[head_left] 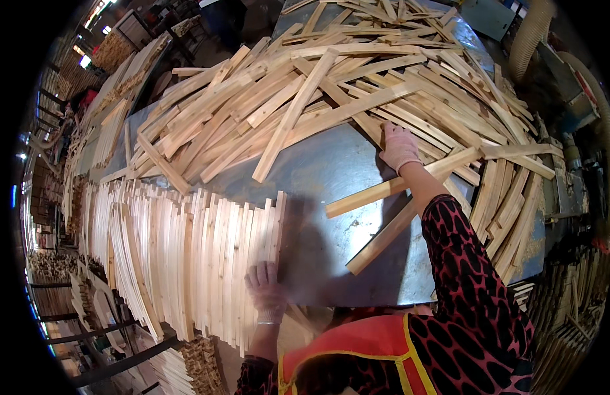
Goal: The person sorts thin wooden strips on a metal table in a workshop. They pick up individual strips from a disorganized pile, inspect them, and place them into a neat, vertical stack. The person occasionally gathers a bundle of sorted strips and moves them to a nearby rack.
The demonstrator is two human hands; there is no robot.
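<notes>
My left hand (pixel 264 288), in a pale pink knit glove, rests with fingers stretched out against the near right end of a row of upright-looking pale wooden strips (pixel 213 253) laid side by side. My right hand (pixel 401 146), gloved alike, reaches forward to the loose pile. Its fingers are bent over the end of a wooden strip (pixel 364 122) that slants out of the pile; the fingertips are partly hidden. Two loose strips lie close to my right forearm: one strip (pixel 364 199) beneath the wrist, another strip (pixel 382 239) nearer to me.
A big tangled heap of wooden strips (pixel 252 99) covers the far and right parts of the metal table (pixel 305 243). More stacked wood (pixel 114 92) stands at the left. Ribbed hoses (pixel 530 39) and machine parts (pixel 568 178) are at the right, beside bundled strips (pixel 561 316).
</notes>
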